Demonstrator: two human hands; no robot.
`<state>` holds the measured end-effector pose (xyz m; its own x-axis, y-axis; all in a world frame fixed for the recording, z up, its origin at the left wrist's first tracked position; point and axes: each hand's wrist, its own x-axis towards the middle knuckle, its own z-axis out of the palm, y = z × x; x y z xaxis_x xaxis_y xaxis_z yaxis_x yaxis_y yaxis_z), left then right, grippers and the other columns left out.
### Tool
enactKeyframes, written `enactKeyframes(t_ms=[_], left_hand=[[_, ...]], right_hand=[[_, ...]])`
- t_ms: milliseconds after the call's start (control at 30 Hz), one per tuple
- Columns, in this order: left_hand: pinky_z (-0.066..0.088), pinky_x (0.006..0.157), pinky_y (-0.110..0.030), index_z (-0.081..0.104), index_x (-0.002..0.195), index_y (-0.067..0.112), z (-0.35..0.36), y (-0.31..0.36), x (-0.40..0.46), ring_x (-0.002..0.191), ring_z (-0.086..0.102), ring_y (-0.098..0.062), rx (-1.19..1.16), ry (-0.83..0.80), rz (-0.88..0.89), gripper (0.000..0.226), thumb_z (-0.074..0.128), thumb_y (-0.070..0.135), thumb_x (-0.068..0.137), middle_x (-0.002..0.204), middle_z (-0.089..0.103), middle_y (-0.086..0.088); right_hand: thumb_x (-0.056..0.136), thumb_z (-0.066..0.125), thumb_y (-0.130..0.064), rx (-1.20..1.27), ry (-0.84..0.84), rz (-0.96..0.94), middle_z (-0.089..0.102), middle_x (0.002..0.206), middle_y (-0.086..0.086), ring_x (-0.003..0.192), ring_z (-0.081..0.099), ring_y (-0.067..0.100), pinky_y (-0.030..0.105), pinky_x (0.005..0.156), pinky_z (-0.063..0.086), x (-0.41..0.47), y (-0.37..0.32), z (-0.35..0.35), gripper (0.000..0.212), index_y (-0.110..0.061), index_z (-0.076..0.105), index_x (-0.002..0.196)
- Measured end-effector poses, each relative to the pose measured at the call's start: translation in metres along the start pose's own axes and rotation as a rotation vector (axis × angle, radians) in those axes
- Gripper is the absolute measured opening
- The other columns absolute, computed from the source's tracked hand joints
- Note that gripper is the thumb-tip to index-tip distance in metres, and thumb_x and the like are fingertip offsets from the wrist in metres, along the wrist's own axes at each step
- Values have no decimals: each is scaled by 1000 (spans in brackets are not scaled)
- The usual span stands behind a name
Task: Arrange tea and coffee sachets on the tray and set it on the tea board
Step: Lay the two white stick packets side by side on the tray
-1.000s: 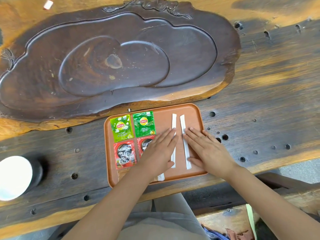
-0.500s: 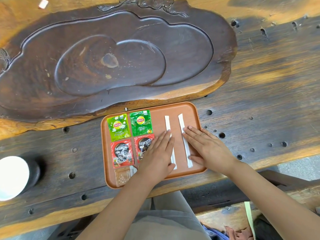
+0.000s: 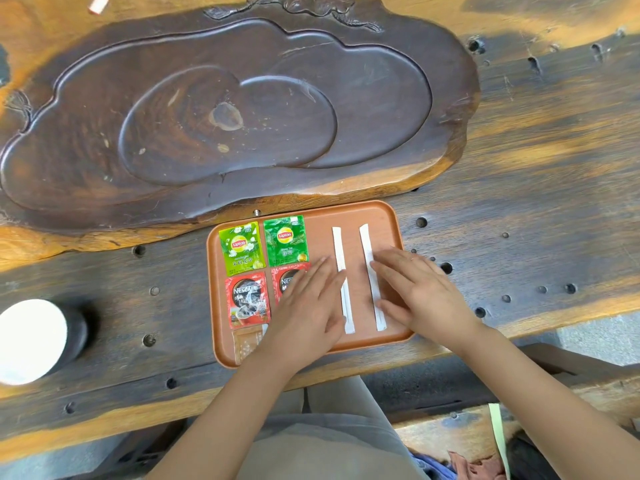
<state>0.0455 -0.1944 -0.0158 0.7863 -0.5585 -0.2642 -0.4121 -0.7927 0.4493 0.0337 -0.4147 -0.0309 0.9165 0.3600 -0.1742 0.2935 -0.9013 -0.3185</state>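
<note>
A brown tray (image 3: pixel 388 220) lies on the wooden table in front of the dark carved tea board (image 3: pixel 242 109). On it lie two green Lipton tea sachets (image 3: pixel 242 248) (image 3: pixel 286 241), two red Nescafe sachets (image 3: pixel 247 299), a brown sachet (image 3: pixel 246 342) and two white sticks (image 3: pixel 339 251) (image 3: pixel 366 244). My left hand (image 3: pixel 308 313) rests flat on the tray, covering most of the second Nescafe sachet, its fingers against the left stick. My right hand (image 3: pixel 419 296) lies flat over the tray's right side, fingertips on the right stick. Neither hand grips anything.
A white round lid on a dark cup (image 3: pixel 31 341) stands at the left near the table's front edge. The table (image 3: pixel 536 202) has several small holes. A small white piece (image 3: pixel 98 3) lies at the far left top. My lap is below the table edge.
The two white sticks have been spread further apart, the left one shifted left. Both hands stay flat on the tray with little movement.
</note>
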Motion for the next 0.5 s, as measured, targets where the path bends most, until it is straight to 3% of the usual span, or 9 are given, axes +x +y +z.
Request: enactKeyframes(t_ms=[100,233,367,433,500], left_hand=[[30,105,-39,54,124,15,-14,-16,-21,121,49,-23,9,193,-129,44,55,27,82,132,56,-7],[42,90,-45,58,114,8,-32,-51,-57,106,57,-30,-36,369,-510,33,58,14,82,116,62,-12],[44,86,-46,53,119,8,-32,-74,-78,104,55,-33,-162,252,-806,36,55,19,85,112,58,-15],[48,82,-44,56,109,13,-26,-83,-78,97,57,-29,-275,150,-814,31,48,28,83,103,58,-11],[47,77,-39,59,97,12,-21,-87,-73,86,56,-26,-332,114,-809,21,47,24,83,93,59,-9]], right_hand=[[80,47,-41,-1,111,124,62,119,5,106,57,25,38,84,50,-1,-10,-8,48,-11,60,116],[76,69,-24,8,94,348,61,117,16,102,59,37,44,75,53,-4,-16,-6,50,-3,56,120],[82,64,-22,74,-39,535,51,130,20,118,47,37,45,90,46,-2,-21,-8,61,1,42,134],[86,59,-25,89,-107,588,48,131,18,119,45,34,43,91,44,-1,-24,-9,63,-1,35,139],[88,56,-26,98,-166,627,47,130,18,116,47,34,41,87,46,1,-26,-11,58,-2,35,137]])
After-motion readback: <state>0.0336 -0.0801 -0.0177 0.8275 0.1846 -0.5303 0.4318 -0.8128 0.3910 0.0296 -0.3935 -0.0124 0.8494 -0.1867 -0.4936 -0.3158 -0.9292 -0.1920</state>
